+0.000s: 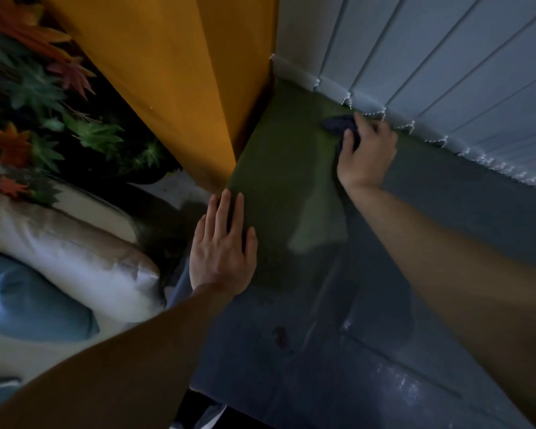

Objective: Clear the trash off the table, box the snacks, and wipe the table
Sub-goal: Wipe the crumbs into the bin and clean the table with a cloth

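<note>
The glossy dark table top (pixel 338 351) fills the lower right of the head view and reflects the room. My right hand (pixel 365 153) grips a dark blue cloth (pixel 338 123) at the table's far edge, close under the blinds. My left hand (pixel 223 246) lies flat with straight fingers on the table's left edge. No trash or snacks are in view.
White vertical blinds (pixel 446 66) with a bead chain run along the far side. An orange curtain (pixel 174 72) hangs at the far left corner. Left of the table lie pale and blue cushions (pixel 75 252) and artificial leaves (pixel 44 97).
</note>
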Demonstrator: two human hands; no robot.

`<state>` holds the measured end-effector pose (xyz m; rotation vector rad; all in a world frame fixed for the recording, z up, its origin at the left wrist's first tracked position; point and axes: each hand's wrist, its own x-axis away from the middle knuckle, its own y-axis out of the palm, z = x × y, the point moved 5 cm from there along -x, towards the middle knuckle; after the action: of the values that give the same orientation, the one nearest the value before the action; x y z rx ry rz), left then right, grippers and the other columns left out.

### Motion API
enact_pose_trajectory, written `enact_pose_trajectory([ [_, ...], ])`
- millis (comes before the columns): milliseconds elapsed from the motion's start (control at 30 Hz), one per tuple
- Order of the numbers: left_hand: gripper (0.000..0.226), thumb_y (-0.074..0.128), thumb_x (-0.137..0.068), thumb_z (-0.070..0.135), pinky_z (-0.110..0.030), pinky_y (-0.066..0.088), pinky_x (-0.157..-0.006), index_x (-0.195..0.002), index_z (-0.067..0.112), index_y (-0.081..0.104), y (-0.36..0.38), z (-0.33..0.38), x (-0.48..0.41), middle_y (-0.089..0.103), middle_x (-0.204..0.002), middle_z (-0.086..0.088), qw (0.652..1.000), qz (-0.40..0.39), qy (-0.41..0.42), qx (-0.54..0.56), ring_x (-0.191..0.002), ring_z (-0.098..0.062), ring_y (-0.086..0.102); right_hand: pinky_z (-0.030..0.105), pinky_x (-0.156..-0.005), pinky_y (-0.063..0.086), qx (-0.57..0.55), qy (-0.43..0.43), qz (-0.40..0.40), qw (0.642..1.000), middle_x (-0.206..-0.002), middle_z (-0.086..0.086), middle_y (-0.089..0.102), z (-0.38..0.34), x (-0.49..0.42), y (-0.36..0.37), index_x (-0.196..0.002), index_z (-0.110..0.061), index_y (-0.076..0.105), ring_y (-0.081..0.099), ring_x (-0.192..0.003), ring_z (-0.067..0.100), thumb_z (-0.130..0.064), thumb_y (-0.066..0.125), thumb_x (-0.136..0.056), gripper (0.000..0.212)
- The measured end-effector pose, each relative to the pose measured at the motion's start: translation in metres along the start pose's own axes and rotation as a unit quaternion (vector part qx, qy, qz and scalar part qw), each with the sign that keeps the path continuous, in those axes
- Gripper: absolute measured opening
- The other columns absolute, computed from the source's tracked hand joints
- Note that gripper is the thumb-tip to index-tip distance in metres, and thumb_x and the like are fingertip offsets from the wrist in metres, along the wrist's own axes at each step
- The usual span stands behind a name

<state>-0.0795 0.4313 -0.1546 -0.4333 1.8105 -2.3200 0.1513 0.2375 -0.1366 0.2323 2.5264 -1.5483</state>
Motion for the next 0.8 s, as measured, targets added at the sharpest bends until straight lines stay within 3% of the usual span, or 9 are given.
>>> enact_pose_trajectory([
  [67,0.063,0.029,-0.103,0.045,-0.045,0.027,-0.121,-0.159,0.018,0.02,0.0,0.0,-0.001,0.019,-0.166,-0.007,1.0,0.002,-0.001,-0.001,-0.153,-0.028,0.015,0.038,-0.09,0.042,-0.024,-0.022,-0.003,0.999,-0.115,0.014,0.059,-0.017,0.014,0.002,-0.132,-0.02,0.062,0.051,-0.106,0.035,-0.026,0.05,-0.097,0.037],
  [200,0.064,0.029,-0.103,0.045,-0.045,0.028,-0.12,-0.159,0.017,0.02,0.0,0.0,0.0,0.019,-0.166,-0.007,1.0,0.0,-0.004,-0.005,-0.154,-0.026,0.014,0.036,-0.087,0.043,-0.078,-0.265,-0.1,0.956,-0.115,0.012,0.058,-0.04,0.075,0.001,-0.134,-0.017,0.062,0.05,-0.099,0.031,-0.018,0.055,-0.099,0.036],
  [267,0.064,0.03,-0.102,0.045,-0.044,0.027,-0.12,-0.159,0.017,0.02,0.0,0.0,-0.001,0.019,-0.166,-0.007,1.0,0.0,-0.003,-0.003,-0.154,-0.027,0.014,0.039,-0.087,0.045,-0.072,-0.312,-0.107,0.941,-0.115,0.013,0.058,-0.034,0.057,0.002,-0.133,-0.017,0.063,0.051,-0.099,0.032,-0.016,0.057,-0.098,0.036],
  [333,0.064,0.029,-0.103,0.045,-0.044,0.026,-0.121,-0.16,0.018,0.02,0.0,0.001,-0.002,0.018,-0.166,-0.007,1.0,-0.001,-0.002,-0.004,-0.154,-0.026,0.013,0.04,-0.087,0.045,-0.049,-0.247,-0.058,0.966,-0.113,0.014,0.058,-0.023,0.022,0.006,-0.132,-0.017,0.064,0.051,-0.099,0.034,-0.016,0.054,-0.096,0.037],
  [400,0.063,0.028,-0.103,0.045,-0.043,0.025,-0.121,-0.16,0.018,0.02,-0.001,0.0,-0.002,0.018,-0.166,-0.007,1.0,0.0,0.0,-0.004,-0.154,-0.027,0.014,0.04,-0.091,0.045,-0.041,-0.115,-0.026,0.992,-0.115,0.015,0.058,-0.015,-0.006,0.008,-0.133,-0.017,0.063,0.051,-0.104,0.035,-0.019,0.051,-0.097,0.038],
  [467,0.063,0.029,-0.103,0.045,-0.044,0.026,-0.121,-0.159,0.018,0.02,-0.001,0.0,-0.001,0.019,-0.166,-0.007,1.0,0.004,0.001,-0.003,-0.153,-0.027,0.015,0.038,-0.094,0.044,-0.037,-0.038,-0.019,0.998,-0.117,0.013,0.057,-0.021,-0.004,0.011,-0.134,-0.02,0.062,0.051,-0.107,0.033,-0.021,0.05,-0.098,0.038],
  [533,0.063,0.03,-0.103,0.045,-0.044,0.027,-0.12,-0.159,0.018,0.021,0.0,-0.002,-0.001,0.02,-0.166,-0.007,1.0,0.006,0.0,-0.003,-0.153,-0.027,0.016,0.039,-0.091,0.046,-0.043,-0.072,-0.031,0.996,-0.116,0.011,0.057,-0.038,0.025,0.009,-0.132,-0.021,0.064,0.051,-0.103,0.031,-0.019,0.052,-0.096,0.037],
  [700,0.064,0.028,-0.103,0.047,-0.045,0.027,-0.12,-0.16,0.019,0.018,0.001,-0.002,-0.002,0.018,-0.166,-0.006,1.0,-0.004,0.001,0.005,-0.154,-0.026,0.013,0.042,-0.084,0.048,-0.08,-0.291,-0.128,0.945,-0.114,0.008,0.059,-0.043,0.074,0.0,-0.128,-0.02,0.067,0.052,-0.099,0.029,-0.018,0.057,-0.096,0.034],
  [800,0.065,0.027,-0.103,0.048,-0.044,0.025,-0.121,-0.16,0.019,0.019,-0.001,-0.002,-0.002,0.016,-0.167,-0.005,1.0,-0.005,-0.001,0.013,-0.154,-0.025,0.011,0.043,-0.09,0.046,-0.053,-0.167,-0.07,0.982,-0.113,0.011,0.055,-0.024,0.045,-0.004,-0.132,-0.024,0.064,0.049,-0.101,0.03,-0.022,0.053,-0.097,0.036],
])
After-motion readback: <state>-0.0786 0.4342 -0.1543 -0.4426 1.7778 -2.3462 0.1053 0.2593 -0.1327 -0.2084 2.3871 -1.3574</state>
